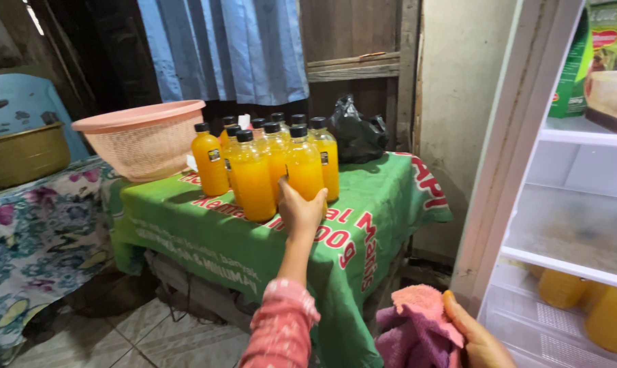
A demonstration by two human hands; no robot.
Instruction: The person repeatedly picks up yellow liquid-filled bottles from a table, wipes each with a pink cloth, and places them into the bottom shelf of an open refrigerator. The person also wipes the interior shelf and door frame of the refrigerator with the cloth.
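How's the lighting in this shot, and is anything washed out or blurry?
Head view: soft, even light on the orange juice bottles with black caps; the open white fridge shelves look bright and slightly washed out; the upper left background is dark; the left hand is sharp, while the pink and purple cloth looks slightly soft.

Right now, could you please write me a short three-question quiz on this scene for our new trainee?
1. True or false: the left hand grips an orange bottle on the green tablecloth.
2. What does the right hand hold? A) a pink cloth B) a black bag C) a spoon
3. What colour are the bottle caps?

Key: 1 true; 2 A; 3 black.
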